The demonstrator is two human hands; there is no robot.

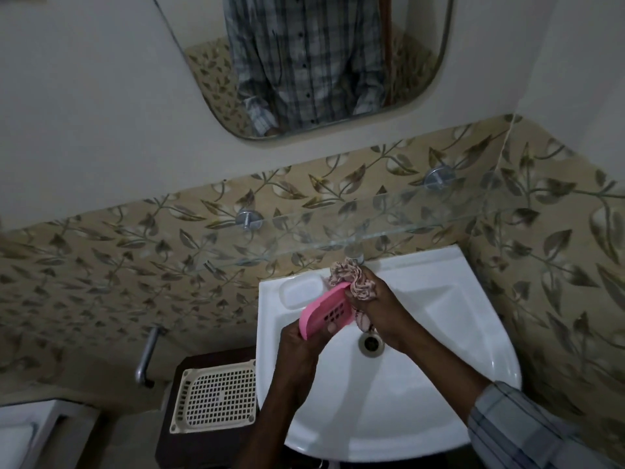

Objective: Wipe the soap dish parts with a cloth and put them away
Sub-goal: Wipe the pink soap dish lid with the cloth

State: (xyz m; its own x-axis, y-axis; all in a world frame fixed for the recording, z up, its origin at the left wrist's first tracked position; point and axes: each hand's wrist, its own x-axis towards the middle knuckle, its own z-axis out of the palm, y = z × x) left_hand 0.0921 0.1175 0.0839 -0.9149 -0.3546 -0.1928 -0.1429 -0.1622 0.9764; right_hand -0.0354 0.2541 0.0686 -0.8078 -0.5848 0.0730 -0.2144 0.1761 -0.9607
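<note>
Over the white sink (422, 418), my left hand (301, 343) grips a pink soap dish part (324, 309) with a grid of drain holes, tilted up toward the right. My right hand (378, 306) holds a bunched pink patterned cloth (355, 279) pressed against the dish's upper right end. A strip of the cloth hangs down below my right hand toward the drain (371, 343). No other soap dish part is visible.
A moulded soap recess (302, 291) sits at the sink's back left. A glass shelf (338, 228) on metal brackets runs above the sink, under a mirror (304, 66). A cream perforated tray (216, 397) lies on a dark stand left of the sink, beside a metal bar (145, 357).
</note>
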